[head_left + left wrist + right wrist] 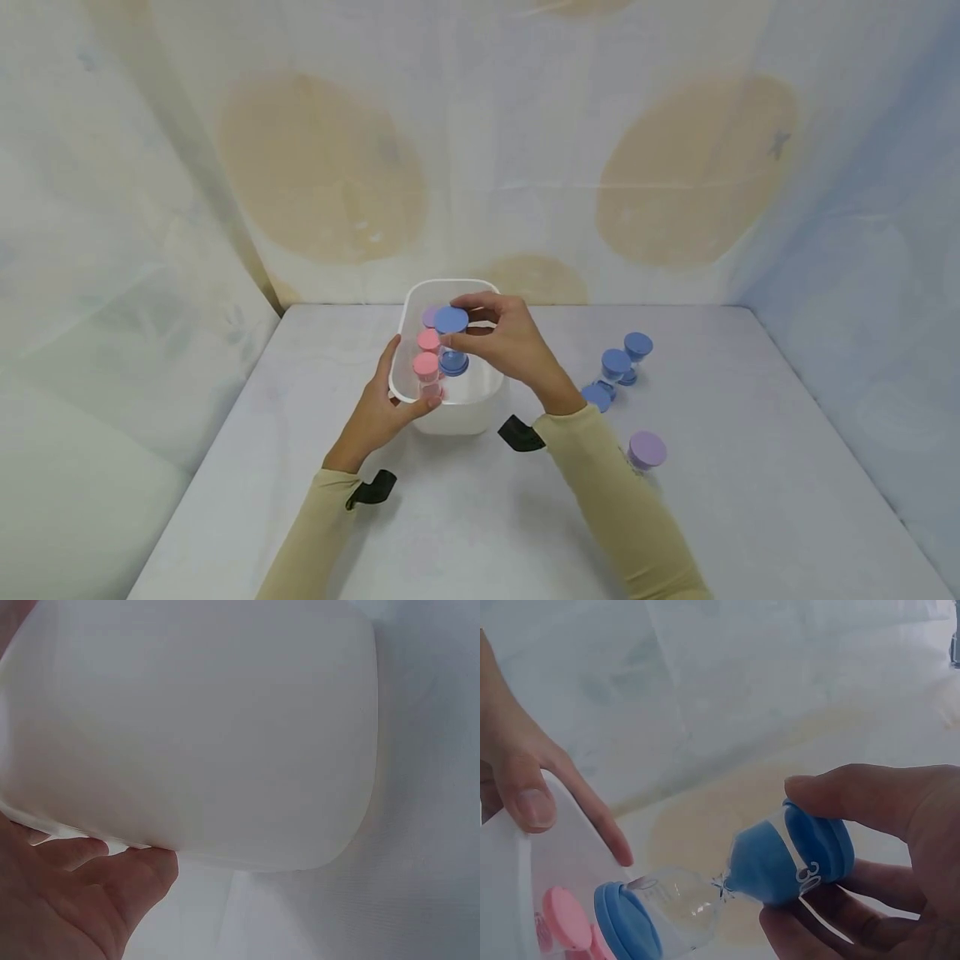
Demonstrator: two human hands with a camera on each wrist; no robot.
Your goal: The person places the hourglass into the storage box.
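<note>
My right hand [480, 329] pinches the top cap of a blue hourglass timer [452, 340] and holds it upright over a white plastic tub [450, 408]. In the right wrist view the blue timer [742, 881] shows its glass waist and blue sand, and my fingers [855, 799] curl round its upper cap. My left hand [390, 400] grips the tub's near left rim, thumb inside. The left wrist view is filled by the tub wall [195, 727] with my left palm [67, 892] beneath its rim. Pink timers [426, 367] and a purple one [430, 316] stand inside the tub.
Several blue hourglass timers [617, 367] stand and lie on the white table at the right. A purple timer [647, 451] stands by my right forearm. Cloth walls close off the back and sides of the table.
</note>
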